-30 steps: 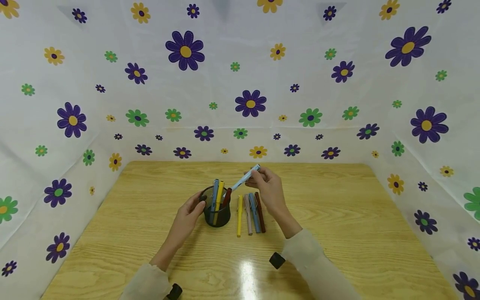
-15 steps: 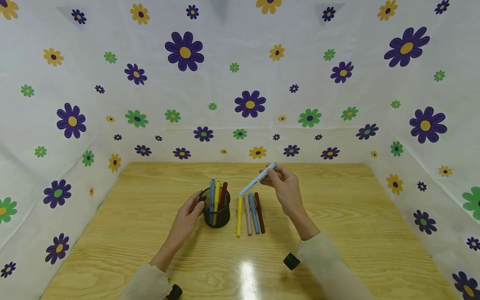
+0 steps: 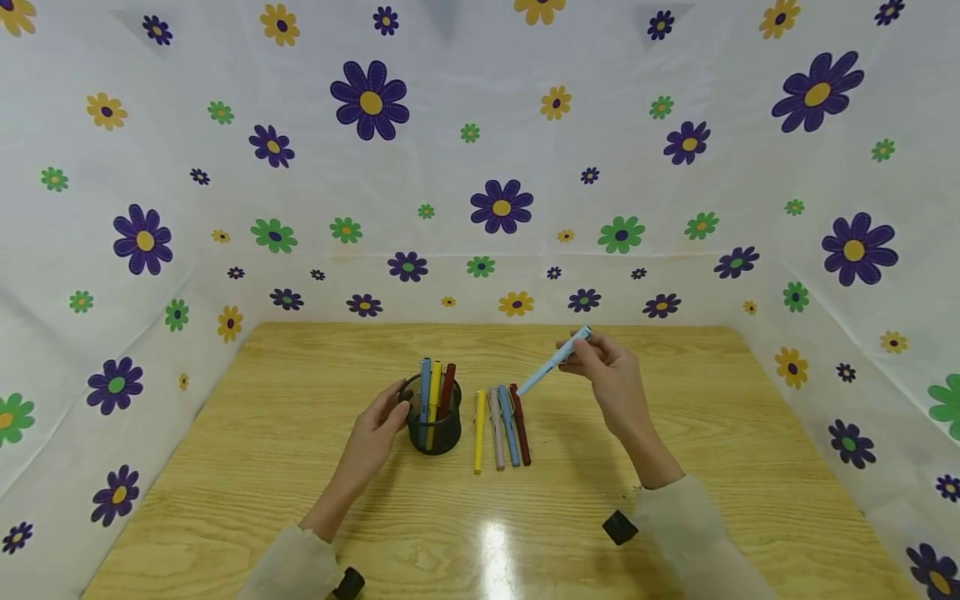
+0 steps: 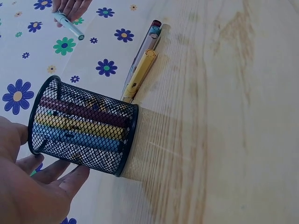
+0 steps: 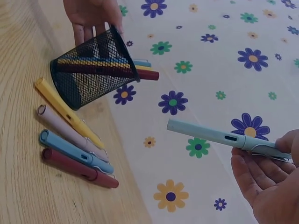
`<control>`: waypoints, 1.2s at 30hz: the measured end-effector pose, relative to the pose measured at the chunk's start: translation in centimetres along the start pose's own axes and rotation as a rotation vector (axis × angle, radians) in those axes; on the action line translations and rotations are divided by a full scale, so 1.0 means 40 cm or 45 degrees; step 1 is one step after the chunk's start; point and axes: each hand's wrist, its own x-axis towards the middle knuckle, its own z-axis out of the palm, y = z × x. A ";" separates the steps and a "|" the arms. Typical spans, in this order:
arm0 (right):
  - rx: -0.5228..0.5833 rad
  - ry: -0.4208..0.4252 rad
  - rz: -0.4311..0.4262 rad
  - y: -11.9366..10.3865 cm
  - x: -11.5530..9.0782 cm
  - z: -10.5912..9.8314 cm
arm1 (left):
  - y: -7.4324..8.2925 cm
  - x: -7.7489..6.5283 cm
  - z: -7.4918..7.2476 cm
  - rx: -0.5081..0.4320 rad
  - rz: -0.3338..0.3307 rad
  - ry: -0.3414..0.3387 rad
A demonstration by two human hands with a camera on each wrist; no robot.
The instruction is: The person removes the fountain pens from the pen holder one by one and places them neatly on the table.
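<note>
Right of centre in the head view, a pale-blue clip pen (image 3: pixel 557 360) slants in mid-air, its clip end pinched between the thumb and fingers of the right hand (image 3: pixel 615 383). One second ago its lower end was at the cup's rim; since then it has swung rightward, past the pens lying down, so it is now fully out.

Just left of centre stands the black mesh pen cup (image 3: pixel 448 437), upright, holding three pens: blue (image 3: pixel 425 392), yellow (image 3: pixel 436 387) and dark red (image 3: pixel 447 388). The left hand (image 3: pixel 375 429) has not moved and grips the cup's left side.

Between cup and raised pen, four more lie side by side on the wood-grain counter (image 3: pixel 300 408): yellow (image 3: pixel 478 433), pale mauve (image 3: pixel 497 433), blue (image 3: pixel 510 429), dark red (image 3: pixel 522 429). Behind hangs a white flower-printed cloth (image 3: pixel 600 83).
</note>
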 end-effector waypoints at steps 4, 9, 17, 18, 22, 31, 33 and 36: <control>-0.016 -0.006 0.002 -0.003 -0.003 -0.016 | 0.003 -0.003 0.000 -0.005 0.004 -0.002; -0.005 -0.004 0.016 -0.003 -0.007 -0.034 | 0.007 -0.006 0.000 -0.015 0.006 -0.004; -0.042 -0.018 0.016 -0.004 -0.010 -0.062 | 0.006 -0.003 0.001 0.038 -0.013 0.014; -0.044 -0.026 0.012 -0.005 -0.010 -0.066 | 0.006 -0.003 0.001 0.042 -0.010 0.014; -0.059 -0.050 0.004 -0.006 -0.009 -0.082 | 0.008 -0.005 0.000 0.054 -0.006 0.011; -0.099 -0.060 0.022 -0.002 -0.009 -0.113 | 0.012 -0.003 -0.002 0.061 -0.017 0.007; -0.119 -0.061 0.026 0.001 -0.010 -0.118 | 0.013 -0.002 -0.002 0.051 -0.013 0.004; -0.149 -0.064 0.038 0.005 -0.012 -0.125 | 0.012 0.000 -0.003 0.032 -0.008 -0.001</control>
